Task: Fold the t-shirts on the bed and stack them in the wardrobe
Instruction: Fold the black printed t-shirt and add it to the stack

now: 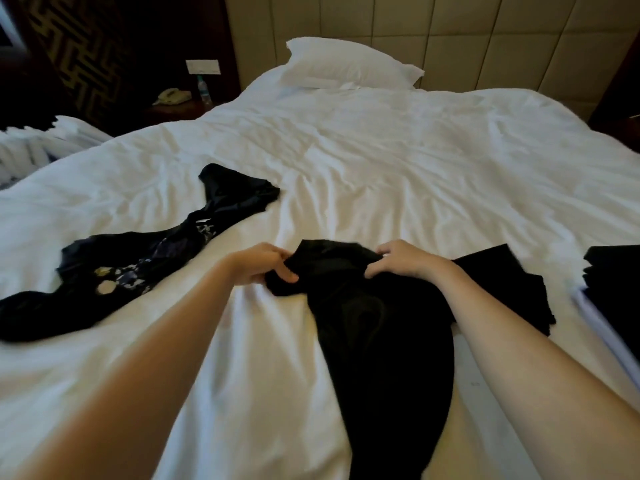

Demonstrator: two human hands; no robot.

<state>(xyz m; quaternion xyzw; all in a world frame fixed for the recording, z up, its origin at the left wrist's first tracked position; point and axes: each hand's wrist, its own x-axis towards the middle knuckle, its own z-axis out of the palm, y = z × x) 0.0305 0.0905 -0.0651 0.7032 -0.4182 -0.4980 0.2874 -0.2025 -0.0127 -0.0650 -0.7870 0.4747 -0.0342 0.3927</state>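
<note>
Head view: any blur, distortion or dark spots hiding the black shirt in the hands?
Head view: the black t-shirt pinched by the left hand and right hand is so dark its folds barely show; head view, wide-angle distortion curves the bed edges; head view, the dark stack at the right edge is blurred.

The sheet (381, 161) is white cloth, matt and creased all over. The black shirt (381, 323) is soft, matt cloth; the printed shirt (138, 258) has a faint sheen. The headboard (450, 36) is smooth padded panels, dully shiny. The bottle (204, 89) is clear plastic, the nightstand (180, 110) polished wood.
</note>
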